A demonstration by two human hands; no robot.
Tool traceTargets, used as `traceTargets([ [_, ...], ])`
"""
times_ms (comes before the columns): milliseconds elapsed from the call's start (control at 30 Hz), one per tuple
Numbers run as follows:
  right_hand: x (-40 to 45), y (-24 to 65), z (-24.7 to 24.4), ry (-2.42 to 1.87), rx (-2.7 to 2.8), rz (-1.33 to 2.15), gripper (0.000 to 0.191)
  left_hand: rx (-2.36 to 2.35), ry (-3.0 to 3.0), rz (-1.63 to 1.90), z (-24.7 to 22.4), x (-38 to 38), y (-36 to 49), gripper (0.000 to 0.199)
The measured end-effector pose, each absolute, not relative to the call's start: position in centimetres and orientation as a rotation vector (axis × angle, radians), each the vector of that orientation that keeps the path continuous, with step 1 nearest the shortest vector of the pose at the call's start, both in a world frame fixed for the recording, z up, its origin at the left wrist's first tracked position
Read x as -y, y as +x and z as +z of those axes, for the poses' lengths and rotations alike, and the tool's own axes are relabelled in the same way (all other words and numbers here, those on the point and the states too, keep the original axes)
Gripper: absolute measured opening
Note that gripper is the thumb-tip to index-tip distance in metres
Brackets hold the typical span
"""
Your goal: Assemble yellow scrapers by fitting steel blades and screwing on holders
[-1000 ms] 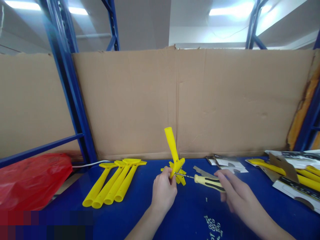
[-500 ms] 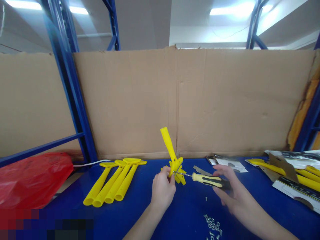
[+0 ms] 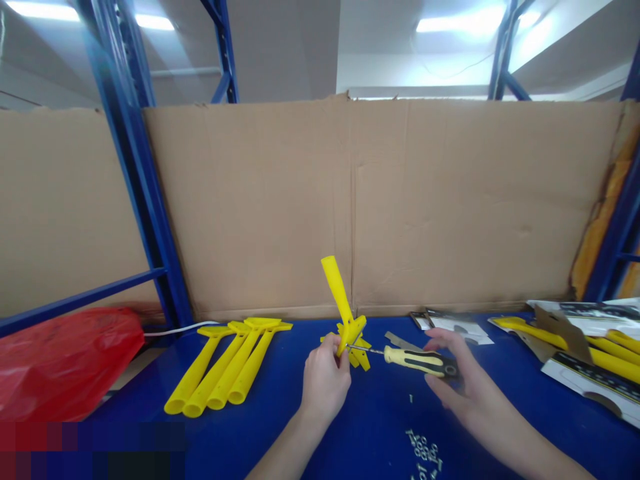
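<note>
The left hand (image 3: 325,383) pinches the lower end of a bright yellow plastic handle with a round tubular grip (image 3: 335,287), thumb and fingers closed near its flared head. The handle is held above the blue counter (image 3: 380,427), roughly in the middle, its tube pointing up and leaning a little to the left. A screwdriver with a cream-and-black grip and a thin metal shaft (image 3: 415,360) reaches in from the right, almost level, its tip at the flared head. The right hand (image 3: 467,383) is curved around the butt of the screwdriver, fingers spread above and thumb below — I cannot tell whether they press on it.

Just behind the held handle lie more yellow plastic pieces (image 3: 357,360), partly hidden, and a flat grey metal strip (image 3: 397,341) shows beyond the screwdriver. Nearer the front edge, one small silvery screw (image 3: 411,399) lies apart from a loose scatter of small metal hardware (image 3: 425,450).

To the left, four yellow tubular handles (image 3: 235,367) lie side by side, open ends toward the person. Past them are a white cable (image 3: 175,330) and a crumpled red plastic bag (image 3: 70,360). At the right edge, black-and-white card packaging (image 3: 595,387) lies among further yellow handles (image 3: 613,363) — and a brown cardboard panel (image 3: 250,200) stands along the back.
</note>
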State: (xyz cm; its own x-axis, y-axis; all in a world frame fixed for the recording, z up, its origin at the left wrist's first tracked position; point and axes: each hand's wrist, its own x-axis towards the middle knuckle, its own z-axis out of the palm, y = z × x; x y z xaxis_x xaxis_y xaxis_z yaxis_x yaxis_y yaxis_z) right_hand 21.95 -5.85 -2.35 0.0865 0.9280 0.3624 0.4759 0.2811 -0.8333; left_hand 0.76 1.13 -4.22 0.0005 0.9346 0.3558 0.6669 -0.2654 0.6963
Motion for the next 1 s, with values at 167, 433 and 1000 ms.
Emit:
traceTargets([
  [167,5.7,22.0,-2.2,-1.358,1.564,0.527,0.040,-1.654,1.948,1.133,-4.3,-1.1,0.7,0.012],
  [433,6.7,21.0,-0.8,-1.486,1.476,0.627,0.049,-1.647,1.978,1.139,-4.3,-1.1,0.7,0.011],
  [1000,7.1,20.3,-0.6,-1.515,1.431,0.706,0.058,-1.645,1.960,1.150,-4.3,-1.0,0.7,0.012],
])
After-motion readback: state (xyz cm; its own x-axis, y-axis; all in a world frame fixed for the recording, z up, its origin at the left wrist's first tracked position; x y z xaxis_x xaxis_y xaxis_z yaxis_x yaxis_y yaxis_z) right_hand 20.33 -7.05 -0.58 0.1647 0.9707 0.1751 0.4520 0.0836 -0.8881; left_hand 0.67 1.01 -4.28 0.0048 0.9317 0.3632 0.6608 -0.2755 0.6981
